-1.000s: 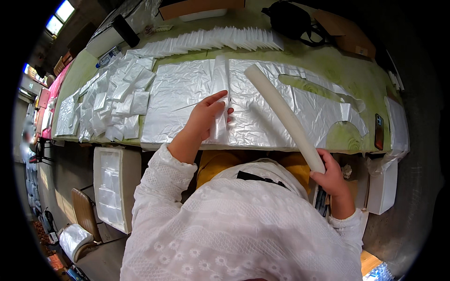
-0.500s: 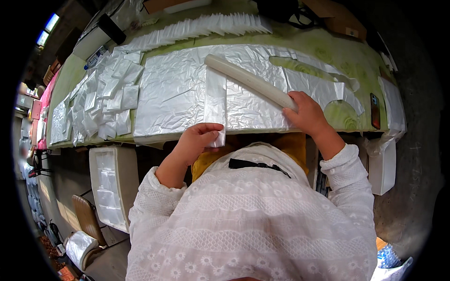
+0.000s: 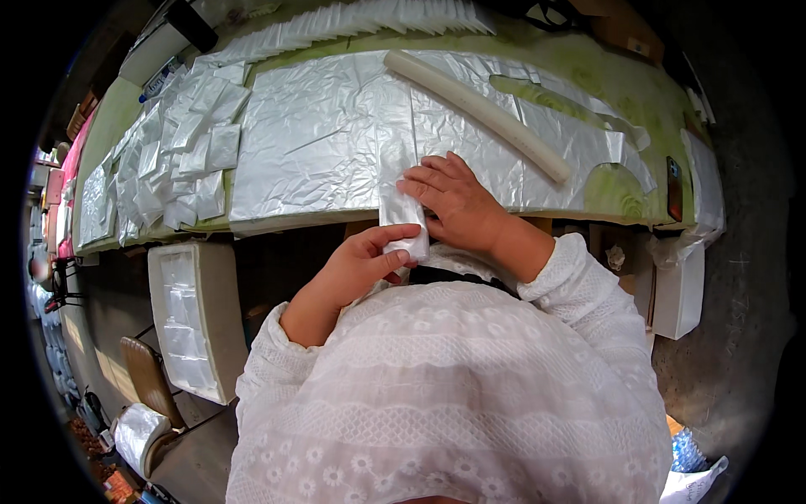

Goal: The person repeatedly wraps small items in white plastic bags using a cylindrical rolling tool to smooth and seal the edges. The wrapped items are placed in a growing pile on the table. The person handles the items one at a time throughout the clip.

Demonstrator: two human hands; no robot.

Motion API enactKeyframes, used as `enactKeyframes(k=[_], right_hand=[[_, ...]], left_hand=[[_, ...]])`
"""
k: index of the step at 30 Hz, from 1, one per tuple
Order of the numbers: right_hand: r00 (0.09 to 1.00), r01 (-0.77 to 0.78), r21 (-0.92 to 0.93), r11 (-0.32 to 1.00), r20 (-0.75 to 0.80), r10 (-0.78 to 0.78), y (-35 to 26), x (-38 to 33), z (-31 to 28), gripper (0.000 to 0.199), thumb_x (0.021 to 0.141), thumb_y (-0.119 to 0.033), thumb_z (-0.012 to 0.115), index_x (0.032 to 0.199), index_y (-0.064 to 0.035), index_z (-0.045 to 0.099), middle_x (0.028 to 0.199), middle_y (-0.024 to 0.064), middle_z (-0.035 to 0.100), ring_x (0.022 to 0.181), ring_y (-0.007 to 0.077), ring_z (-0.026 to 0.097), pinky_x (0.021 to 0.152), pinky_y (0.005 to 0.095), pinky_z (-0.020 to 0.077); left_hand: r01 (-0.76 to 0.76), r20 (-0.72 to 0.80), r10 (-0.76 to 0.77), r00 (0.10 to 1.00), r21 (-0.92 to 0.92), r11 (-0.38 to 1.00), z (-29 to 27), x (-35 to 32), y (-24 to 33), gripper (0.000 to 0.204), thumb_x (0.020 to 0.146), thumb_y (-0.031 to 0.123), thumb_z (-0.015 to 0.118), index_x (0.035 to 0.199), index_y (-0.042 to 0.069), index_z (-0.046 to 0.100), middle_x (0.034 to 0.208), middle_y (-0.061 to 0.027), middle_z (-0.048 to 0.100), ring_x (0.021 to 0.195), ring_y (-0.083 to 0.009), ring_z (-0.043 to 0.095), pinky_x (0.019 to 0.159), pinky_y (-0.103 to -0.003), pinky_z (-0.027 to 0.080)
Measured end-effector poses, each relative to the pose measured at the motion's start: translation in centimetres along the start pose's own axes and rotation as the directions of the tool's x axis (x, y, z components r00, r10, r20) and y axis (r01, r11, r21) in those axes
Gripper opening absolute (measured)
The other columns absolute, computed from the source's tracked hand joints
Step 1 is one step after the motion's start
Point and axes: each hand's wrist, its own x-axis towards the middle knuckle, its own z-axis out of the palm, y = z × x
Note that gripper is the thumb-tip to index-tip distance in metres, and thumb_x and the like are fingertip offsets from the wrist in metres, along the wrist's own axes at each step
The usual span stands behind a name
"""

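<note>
A narrow folded strip of clear plastic film (image 3: 398,200) runs over the table's near edge toward my body. My left hand (image 3: 369,259) pinches its near end between thumb and fingers. Beside it, my right hand (image 3: 460,204) reaches across the strip with fingers apart, the fingertips touching its right side and holding nothing. Behind my right hand, a pale, round tube (image 3: 478,114) lies diagonally on the spread plastic film (image 3: 311,143). I cannot tell whether the strip is one layer or several.
Folded clear plastic packets (image 3: 189,151) are heaped at the left on the green-covered table (image 3: 579,71). A row of packets (image 3: 353,27) stands along the back. A phone (image 3: 674,189) lies at the right edge. A white box (image 3: 195,319) stands below the table on the left.
My right hand has let go of the tube, which now rests on the film, and has moved left to the strip. The strip's near end looks more bunched in my left hand.
</note>
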Motion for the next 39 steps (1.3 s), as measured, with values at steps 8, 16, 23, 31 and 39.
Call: enactKeyframes(k=[8, 16, 23, 31, 39], right_hand=[[0.995, -0.079, 0.160, 0.984, -0.049, 0.088, 0.3, 0.6, -0.1, 0.032, 0.076, 0.000, 0.069, 0.107, -0.0088, 0.072, 0.113, 0.0055, 0.068, 0.112, 0.0283, 0.061, 0.109, 0.0464, 0.0397], [0.811, -0.583, 0.375, 0.721, 0.217, 0.543, 0.4, 3.1, -1.2, 0.020, 0.095, -0.026, 0.065, 0.099, -0.0073, 0.072, 0.085, 0.0123, 0.072, 0.085, 0.0346, 0.068, 0.078, 0.0433, 0.0534], [0.682, -0.731, 0.205, 0.651, 0.249, 0.688, 1.6, 6.2, -1.3, 0.031, 0.096, -0.034, 0.062, 0.105, -0.0059, 0.073, 0.095, 0.0160, 0.074, 0.092, 0.0358, 0.070, 0.082, 0.0438, 0.0544], [0.679, -0.729, 0.167, 0.663, 0.291, 0.674, 2.7, 7.1, -0.9, 0.033, 0.094, -0.033, 0.061, 0.109, -0.0056, 0.072, 0.101, 0.0165, 0.075, 0.096, 0.0357, 0.070, 0.087, 0.0449, 0.0545], [0.635, -0.765, 0.357, 0.536, 0.283, 0.719, 0.6, 4.3, -1.4, 0.049, 0.090, -0.016, 0.070, 0.134, -0.0021, 0.055, 0.083, 0.0066, 0.070, 0.077, 0.0175, 0.065, 0.076, 0.0335, 0.0528]], left_hand=[[-0.453, 0.176, 0.666, 0.725, 0.851, 0.268, -3.6, 0.9, 0.7, 0.058, 0.081, 0.002, 0.069, 0.138, 0.012, 0.061, 0.138, -0.0110, 0.060, 0.122, -0.0243, 0.059, 0.099, -0.038, 0.049], [-0.185, -0.050, 0.645, 0.763, 0.938, 0.292, -3.1, 5.9, 1.0, 0.060, 0.084, 0.014, 0.075, 0.141, 0.013, 0.055, 0.097, -0.0033, 0.075, 0.100, -0.0274, 0.068, 0.099, -0.045, 0.046], [-0.066, -0.321, 0.545, 0.775, 0.816, 0.575, -2.7, 7.5, 3.4, 0.071, 0.088, 0.020, 0.077, 0.148, 0.002, 0.044, 0.097, -0.0101, 0.073, 0.084, -0.0309, 0.070, 0.078, -0.042, 0.056], [-0.232, 0.225, 0.661, 0.716, 0.970, -0.079, -3.1, 9.3, 1.8, 0.085, 0.091, 0.052, 0.069, 0.157, 0.008, 0.038, 0.159, -0.0155, 0.042, 0.150, -0.0391, 0.033, 0.123, -0.056, 0.022], [-0.235, 0.252, 0.505, 0.826, 0.967, -0.098, -2.7, 8.2, 2.0, 0.087, 0.086, 0.049, 0.074, 0.156, 0.011, 0.040, 0.163, -0.0082, 0.039, 0.154, -0.0298, 0.031, 0.124, -0.059, 0.018]])
